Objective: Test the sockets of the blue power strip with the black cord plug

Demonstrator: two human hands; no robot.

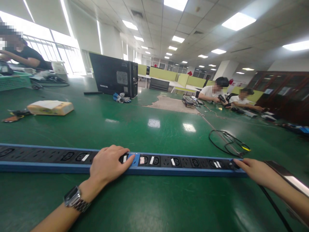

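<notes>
A long blue power strip (pixel 161 171) with black sockets and small white labels lies across the green table. My left hand (pixel 108 164), with a metal-banded watch (pixel 72 197) on the wrist, lies over the strip left of its middle. Its thumb rests on top and its fingers wrap over the far edge. At the strip's right end, my right hand (pixel 253 169) has its thumb on a small dark part; its other fingers are mostly hidden. A black cable (pixel 275 206) runs below my right forearm.
Beyond the strip are a coiled black cable (pixel 227 143), a tissue pack (pixel 50 107), gloves (pixel 121 97) and a black computer tower (pixel 116 77). A green basket (pixel 14 82) stands at far left. One person sits at left, two at right. A dark flat device (pixel 287 174) is beside my right forearm.
</notes>
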